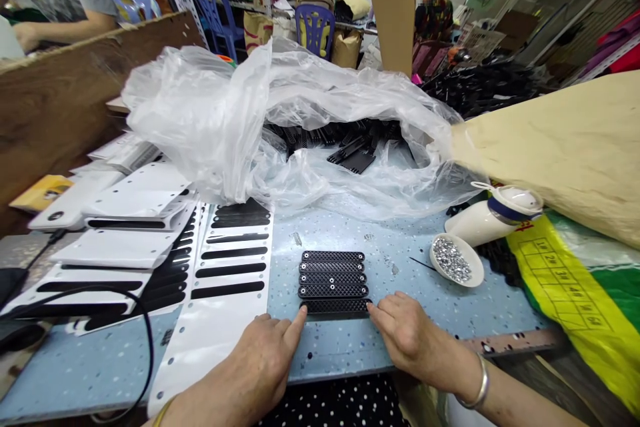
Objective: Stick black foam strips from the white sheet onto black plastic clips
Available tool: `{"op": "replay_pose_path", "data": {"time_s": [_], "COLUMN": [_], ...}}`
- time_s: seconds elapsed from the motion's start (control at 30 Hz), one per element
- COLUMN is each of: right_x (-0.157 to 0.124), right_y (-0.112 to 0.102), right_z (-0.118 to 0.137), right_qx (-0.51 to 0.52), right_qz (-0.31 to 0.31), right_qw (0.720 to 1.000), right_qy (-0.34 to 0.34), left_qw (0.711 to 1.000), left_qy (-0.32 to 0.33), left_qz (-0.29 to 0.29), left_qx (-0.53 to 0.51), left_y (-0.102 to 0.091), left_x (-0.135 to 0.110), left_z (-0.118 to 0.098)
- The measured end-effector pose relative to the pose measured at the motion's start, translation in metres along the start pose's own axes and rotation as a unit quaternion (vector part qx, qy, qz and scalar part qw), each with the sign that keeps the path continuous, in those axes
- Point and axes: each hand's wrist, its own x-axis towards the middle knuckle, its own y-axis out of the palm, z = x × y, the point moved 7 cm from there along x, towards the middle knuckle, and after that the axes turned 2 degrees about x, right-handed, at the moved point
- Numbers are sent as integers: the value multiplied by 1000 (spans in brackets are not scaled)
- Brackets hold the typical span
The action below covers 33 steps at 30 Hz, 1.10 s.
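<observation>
A black strip with a textured face (335, 307) lies nearest me on the blue speckled table, in front of a row of several similar black strips (333, 273) with small metal-coloured spots. My left hand (267, 353) touches its left end with one outstretched digit, the other fingers curled. At the right end, the closed fingertips of my right hand (405, 333) press against the same strip. Whatever lies under the curled fingers is hidden. To the right sits a white bowl (477, 273) of small shiny metal pieces (450, 259).
White sheets with black adhesive-looking strips (230, 271) cover the left side. A clear plastic bag (200, 113) with black parts (355, 150) lies behind. A white bottle (470, 221) and a yellow-green sack (560, 273) are right. A cable (150, 340) loops front left. People sit farther back.
</observation>
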Motion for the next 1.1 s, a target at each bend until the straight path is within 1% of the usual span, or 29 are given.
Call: {"op": "replay_pose_path", "data": {"time_s": [0.1,0.23,0.37,0.47,0.6,0.7,0.77,0.83,0.87,0.9,0.97,1.07,1.1], "right_x": [0,-2,-4,-3,-3,-3,-4,-4,-4,-5,-5,-6,-7], "right_y": [0,2,0,0,2,6,6,6,6,6,5,6,6], "right_z": [-1,-2,0,-1,-4,-6,-6,-7,-7,-7,-8,-9,-10], "right_qx": [4,9,18,39,64,74,80,89,95,102,116,140,147], "right_qz": [5,2,-51,-84,-109,-110,-113,-115,-116,-117,-125,-137,-139], "right_qw": [1000,1000,998,996,992,991,990,989,988,987,984,979,978], "right_qy": [0,4,-19,-15,4,17,24,33,38,42,47,49,50], "left_qw": [999,999,996,985,951,919,884,841,824,813,805,799,791], "left_qy": [-18,-17,-37,-90,-189,-248,-285,-324,-342,-359,-380,-387,-392], "left_qz": [-29,-36,-45,-69,-106,-118,-134,-153,-159,-160,-147,-119,-112], "left_qx": [32,-14,-65,-129,-222,-283,-347,-405,-422,-429,-431,-445,-456], "left_y": [-1,-6,-15,-22,-23,-15,-8,-3,0,1,3,7,9], "left_x": [1,2,7,15,22,20,17,14,12,12,14,19,20], "left_z": [7,12,14,21,32,37,40,45,47,48,49,47,47]}}
